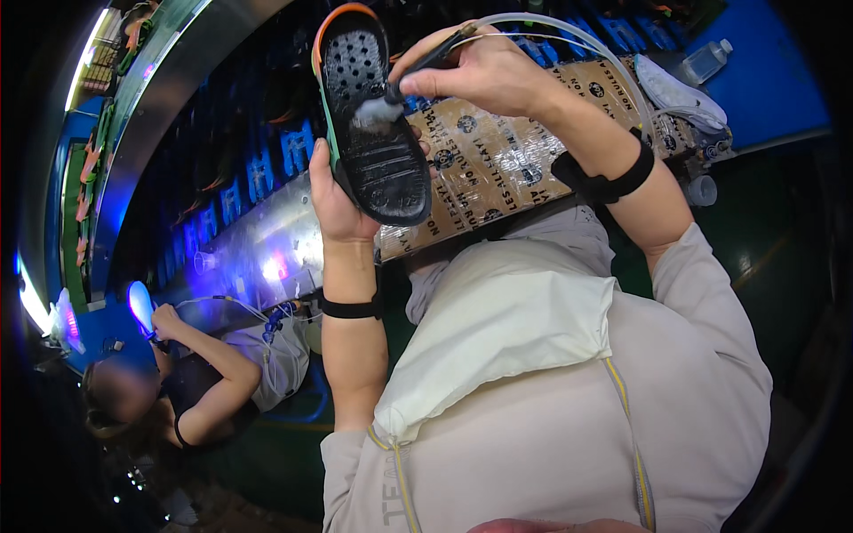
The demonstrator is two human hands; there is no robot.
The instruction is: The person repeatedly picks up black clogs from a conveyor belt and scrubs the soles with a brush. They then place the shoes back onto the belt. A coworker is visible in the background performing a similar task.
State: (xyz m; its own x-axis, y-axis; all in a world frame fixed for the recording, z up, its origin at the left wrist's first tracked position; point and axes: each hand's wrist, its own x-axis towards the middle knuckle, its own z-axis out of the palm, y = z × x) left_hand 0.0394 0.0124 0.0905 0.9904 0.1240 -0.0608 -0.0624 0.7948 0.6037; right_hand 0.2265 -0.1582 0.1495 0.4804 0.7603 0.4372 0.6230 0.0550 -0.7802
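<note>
A dark shoe sole (387, 182) with an orange and green edge is held up in front of me. Its upper part shows a grey patch with holes, and the lower part looks wet and glossy. My left hand (342, 200) grips it from below and behind, fingertips showing at its right side. In my right hand (484, 75) is a black-handled brush (435, 60) with a tube running to it. The brush's pale bristles (378, 114) touch the middle of the sole.
Taped cardboard (484, 169) covers the bench edge under my hands. A white shoe-shaped piece (680, 96), a clear bottle (708, 60) and a small cup (702, 190) are at the right. Blue racks stand behind. At the lower left a person (204, 373) holds a sole under bluish light.
</note>
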